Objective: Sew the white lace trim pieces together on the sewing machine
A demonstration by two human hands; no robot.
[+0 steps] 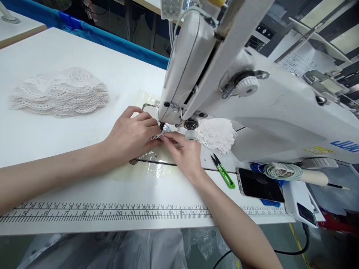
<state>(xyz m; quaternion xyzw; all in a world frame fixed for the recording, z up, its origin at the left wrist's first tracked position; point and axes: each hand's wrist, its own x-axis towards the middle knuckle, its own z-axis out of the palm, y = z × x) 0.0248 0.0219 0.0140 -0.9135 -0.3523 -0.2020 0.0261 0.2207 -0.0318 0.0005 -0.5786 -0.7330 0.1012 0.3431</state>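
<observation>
A small piece of white lace fabric [156, 137] lies under the needle area of a white sewing machine [183, 63]. My left hand [133, 132] is curled over the left side of the lace, its fingers closed on it close to the presser foot [162, 126]. From the right, my right hand [186, 151] pinches the lace edge between thumb and forefinger, just in front of the foot. The two hands nearly meet there, and most of the lace is hidden beneath them.
A stack of scalloped lace pieces [60, 95] lies on the left of the white table. Behind my right hand is another lace pile [217, 134]. Green thread snips [223, 172] and a phone [260, 185] lie to the right. A printed ruler [120, 213] runs along the front edge.
</observation>
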